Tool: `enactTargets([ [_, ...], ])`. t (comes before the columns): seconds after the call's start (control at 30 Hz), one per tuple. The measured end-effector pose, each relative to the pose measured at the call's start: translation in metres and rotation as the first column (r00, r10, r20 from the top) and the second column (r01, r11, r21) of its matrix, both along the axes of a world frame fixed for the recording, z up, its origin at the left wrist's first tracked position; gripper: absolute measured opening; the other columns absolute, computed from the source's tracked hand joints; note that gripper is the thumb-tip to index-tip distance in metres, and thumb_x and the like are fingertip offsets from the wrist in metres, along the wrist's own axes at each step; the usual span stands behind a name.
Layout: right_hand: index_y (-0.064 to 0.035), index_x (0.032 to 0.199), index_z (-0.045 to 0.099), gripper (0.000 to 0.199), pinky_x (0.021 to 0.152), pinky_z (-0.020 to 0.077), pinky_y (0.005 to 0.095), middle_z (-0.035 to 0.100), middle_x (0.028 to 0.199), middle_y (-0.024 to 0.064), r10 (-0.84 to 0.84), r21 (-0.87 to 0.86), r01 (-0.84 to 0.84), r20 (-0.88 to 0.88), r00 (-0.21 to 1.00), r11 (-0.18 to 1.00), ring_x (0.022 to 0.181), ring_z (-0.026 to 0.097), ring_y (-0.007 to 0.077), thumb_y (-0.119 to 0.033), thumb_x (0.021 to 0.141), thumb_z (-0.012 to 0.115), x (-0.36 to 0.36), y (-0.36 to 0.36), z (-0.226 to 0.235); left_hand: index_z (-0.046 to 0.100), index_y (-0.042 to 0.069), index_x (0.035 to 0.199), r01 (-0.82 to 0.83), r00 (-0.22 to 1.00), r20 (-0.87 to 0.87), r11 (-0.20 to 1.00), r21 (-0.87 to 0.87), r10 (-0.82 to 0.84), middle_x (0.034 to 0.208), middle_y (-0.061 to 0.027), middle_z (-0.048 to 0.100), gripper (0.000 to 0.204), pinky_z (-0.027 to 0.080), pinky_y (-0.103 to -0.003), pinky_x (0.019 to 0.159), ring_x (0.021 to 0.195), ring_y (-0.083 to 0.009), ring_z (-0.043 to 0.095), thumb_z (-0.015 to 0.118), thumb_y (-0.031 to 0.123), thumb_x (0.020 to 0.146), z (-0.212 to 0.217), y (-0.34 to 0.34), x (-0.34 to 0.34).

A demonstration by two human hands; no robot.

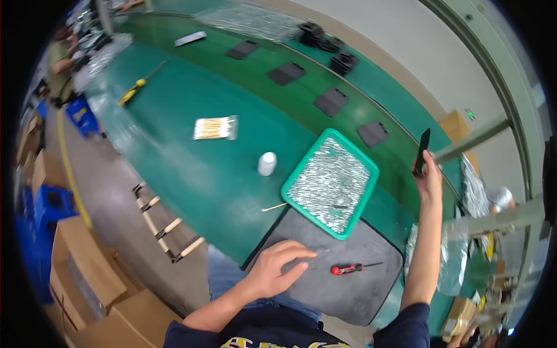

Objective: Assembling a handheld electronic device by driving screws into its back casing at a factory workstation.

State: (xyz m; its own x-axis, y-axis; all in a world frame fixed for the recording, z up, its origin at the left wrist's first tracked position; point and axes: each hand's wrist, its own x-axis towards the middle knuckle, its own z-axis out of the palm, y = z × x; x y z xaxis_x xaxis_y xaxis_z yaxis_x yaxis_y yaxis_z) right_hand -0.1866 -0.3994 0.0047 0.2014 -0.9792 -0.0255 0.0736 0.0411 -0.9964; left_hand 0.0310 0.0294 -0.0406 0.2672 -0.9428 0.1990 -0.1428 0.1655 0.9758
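Note:
My right hand (428,173) is raised at the right, past the green tray, and its fingers are closed round a flat black plate (424,149), seen nearly edge-on. Over the grey mat (360,301) hovers my left hand (278,268), thumb and fingers apart. A faint pale speck by its fingertips is too small to make out. To its right, a red-and-black screwdriver (349,269) lies on the mat. The green tray (288,187), full of many small silvery pieces (331,180), overlaps the mat's far edge. Left of the tray lies a cotton swab (274,207).
A white bottle (267,164), a pack of cotton swabs (214,128) and a yellow screwdriver (132,93) rest on the green table (191,168). Several dark plates (331,102) lie in a row farther back, near black parts (343,62). Cardboard boxes (87,272) stand at the lower left.

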Motion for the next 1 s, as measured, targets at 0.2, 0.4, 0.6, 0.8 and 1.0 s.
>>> enactTargets([
  [0.2,-0.0021,0.138,0.052,0.082,0.095,0.0482,0.0374,0.065,0.122,0.0144,0.455,-0.56,-0.66,-0.479,0.751,0.501,0.111,0.06,0.0256,-0.01,0.062,0.081,0.062,0.221,0.074,0.055,0.004,0.138,0.239,0.439,-0.837,0.94,-0.243,-0.328,0.122,-0.0152,0.064,0.048,0.053,-0.039,0.084,0.1,-0.0275,0.064,0.046,0.037,0.105,-0.003,0.013,-0.002],
  [0.4,-0.0089,0.114,0.058,0.048,0.089,0.0438,0.0409,0.059,0.114,0.0105,0.464,-0.576,-0.805,-0.756,0.462,-0.138,0.102,0.057,0.0292,-0.014,0.069,0.076,0.073,0.321,0.075,0.037,0.005,0.15,0.412,0.072,-0.934,0.863,-0.292,-0.35,0.134,-0.0187,0.057,0.063,0.059,-0.044,0.08,0.115,-0.0295,0.062,0.04,0.049,0.105,-0.001,0.055,-0.029],
  [0.6,-0.011,0.091,0.056,0.016,0.071,0.04,0.0356,0.051,0.094,0.0047,0.406,-0.829,-0.54,-0.547,0.732,-0.145,0.083,0.05,0.0236,-0.019,0.082,0.067,0.079,0.33,0.059,0.046,0.002,0.141,0.715,0.112,-0.807,0.611,-0.339,-0.579,0.128,-0.0178,0.059,0.054,0.056,-0.038,0.078,0.105,-0.0255,0.062,0.057,0.034,0.098,-0.018,0.062,-0.035],
  [0.8,-0.0035,0.117,0.067,0.049,0.098,0.0472,0.0427,0.061,0.132,0.0124,0.479,-0.385,-0.884,-0.743,0.467,0.265,0.114,0.06,0.0322,-0.01,0.07,0.078,0.062,0.254,0.081,0.052,-0.001,0.131,0.553,0.45,-0.759,0.814,-0.175,-0.469,0.121,-0.0163,0.06,0.048,0.052,-0.033,0.08,0.094,-0.0212,0.062,0.064,0.022,0.091,-0.009,0.055,-0.043],
  [1.0,-0.0015,0.116,0.067,0.043,0.092,0.0501,0.0388,0.065,0.12,0.0132,0.184,-0.435,-0.799,-0.82,0.543,0.416,0.104,0.063,0.0338,-0.006,0.074,0.074,0.073,0.204,0.005,0.052,-0.002,0.132,0.399,0.416,-0.864,0.911,-0.106,-0.283,0.12,-0.0165,0.061,0.05,0.051,-0.031,0.082,0.094,-0.0191,0.062,0.066,0.02,0.088,-0.003,0.028,-0.045],
])
